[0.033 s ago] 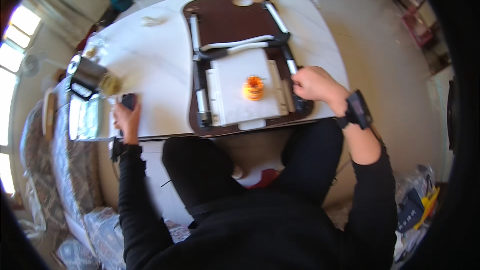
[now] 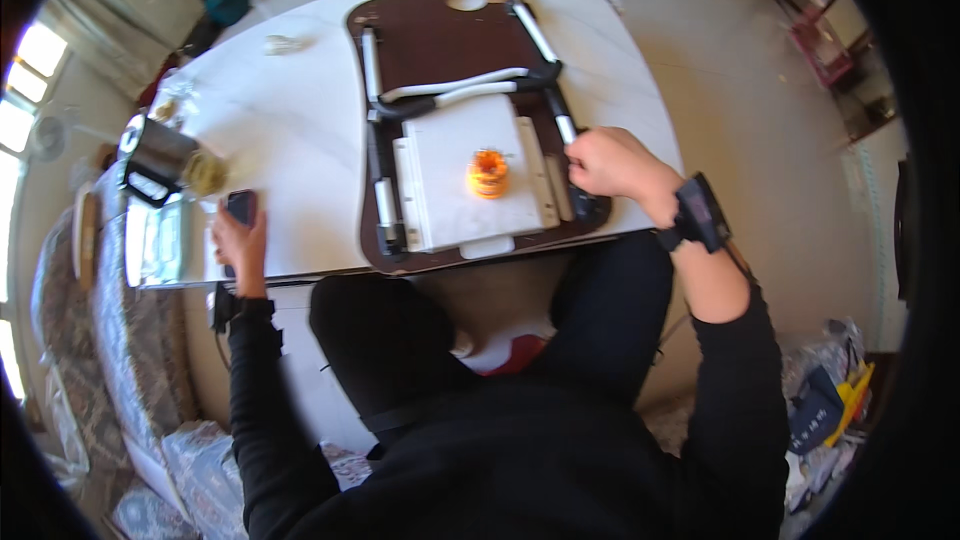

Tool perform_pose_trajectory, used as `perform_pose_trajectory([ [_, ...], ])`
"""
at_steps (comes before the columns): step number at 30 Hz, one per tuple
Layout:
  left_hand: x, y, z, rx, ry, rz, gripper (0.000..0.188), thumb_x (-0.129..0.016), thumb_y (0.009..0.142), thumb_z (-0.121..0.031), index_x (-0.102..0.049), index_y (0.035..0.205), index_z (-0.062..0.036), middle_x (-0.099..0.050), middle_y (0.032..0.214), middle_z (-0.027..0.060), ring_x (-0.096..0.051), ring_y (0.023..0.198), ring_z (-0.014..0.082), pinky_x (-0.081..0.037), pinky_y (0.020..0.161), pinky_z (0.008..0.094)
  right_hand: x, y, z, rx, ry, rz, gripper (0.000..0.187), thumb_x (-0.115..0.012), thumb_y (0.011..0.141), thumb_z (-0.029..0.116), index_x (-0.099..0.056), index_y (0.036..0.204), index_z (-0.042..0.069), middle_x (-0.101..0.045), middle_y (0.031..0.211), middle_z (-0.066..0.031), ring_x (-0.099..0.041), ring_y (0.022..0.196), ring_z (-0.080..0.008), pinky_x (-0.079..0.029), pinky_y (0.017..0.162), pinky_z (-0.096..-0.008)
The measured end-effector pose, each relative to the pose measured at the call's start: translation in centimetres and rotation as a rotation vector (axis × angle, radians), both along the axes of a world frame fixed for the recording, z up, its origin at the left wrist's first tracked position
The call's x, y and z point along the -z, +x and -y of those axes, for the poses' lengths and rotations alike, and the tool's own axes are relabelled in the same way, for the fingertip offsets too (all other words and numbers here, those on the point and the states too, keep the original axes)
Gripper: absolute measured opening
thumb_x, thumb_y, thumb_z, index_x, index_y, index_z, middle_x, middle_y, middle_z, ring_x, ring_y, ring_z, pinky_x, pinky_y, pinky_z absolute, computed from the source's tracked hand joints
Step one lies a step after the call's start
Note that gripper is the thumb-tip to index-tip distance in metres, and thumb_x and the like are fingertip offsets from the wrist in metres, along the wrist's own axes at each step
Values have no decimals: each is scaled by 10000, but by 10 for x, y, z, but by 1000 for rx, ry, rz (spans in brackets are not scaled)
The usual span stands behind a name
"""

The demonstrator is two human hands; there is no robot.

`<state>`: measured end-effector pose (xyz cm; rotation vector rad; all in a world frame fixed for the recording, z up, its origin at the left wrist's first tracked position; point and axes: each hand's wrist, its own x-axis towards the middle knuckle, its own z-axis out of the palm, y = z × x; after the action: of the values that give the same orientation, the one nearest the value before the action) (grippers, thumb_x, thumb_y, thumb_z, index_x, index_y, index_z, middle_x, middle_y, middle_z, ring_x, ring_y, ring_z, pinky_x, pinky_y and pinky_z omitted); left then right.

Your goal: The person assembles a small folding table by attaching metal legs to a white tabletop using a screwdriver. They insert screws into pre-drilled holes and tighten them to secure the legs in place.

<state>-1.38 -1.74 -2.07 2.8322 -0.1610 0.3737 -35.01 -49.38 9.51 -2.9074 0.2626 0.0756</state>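
Observation:
A dark brown folding lap desk (image 2: 440,45) lies underside up on the white table, its white-and-black tube legs (image 2: 455,92) folded in. On the pale drawer (image 2: 445,155) at its near half stands a small orange tub (image 2: 488,176) with reddish bits at its top. My right hand (image 2: 612,162) is closed at the right-hand leg, beside its black end; what the fingers grip is hidden. At the table's left front, my left hand (image 2: 240,245) is closed round a dark mobile phone (image 2: 241,206).
A metal kettle (image 2: 160,155) stands at the left, with a yellowish glass jar (image 2: 204,172) and a clear plastic pack (image 2: 160,235) close to it. A small crumpled white item (image 2: 282,45) lies farther back on the white table (image 2: 300,140). My legs are under the front edge.
The whole view has shifted slightly, so the table and lap desk appear a little farther left. Both hands keep their places on the phone and at the leg.

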Motion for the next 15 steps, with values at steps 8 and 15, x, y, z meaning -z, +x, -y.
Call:
perform_pose_trajectory([
  [8, -45, -225, 133, 1065, -346, 203, 408, -673, 749, 11, -670, 1147, -76, -657, 1141, 104, -626, 1045, 312, -465, 912, 454, -19, 3, -8, 88, -94, -221, 101, -600, 757, 104, -646, 766, 14, -673, 762, -188, -644, 736, -398, -523, 693, -463],
  [15, -43, -291, 303, 1158, -686, -337, 444, -644, 828, -2, -566, 1265, -6, -622, 1125, 189, -598, 1049, 409, -506, 905, 457, -23, 3, -3, -6, -25, -264, 98, -631, 817, 129, -626, 820, 31, -671, 789, -185, -641, 771, -399, -509, 691, -468],
])
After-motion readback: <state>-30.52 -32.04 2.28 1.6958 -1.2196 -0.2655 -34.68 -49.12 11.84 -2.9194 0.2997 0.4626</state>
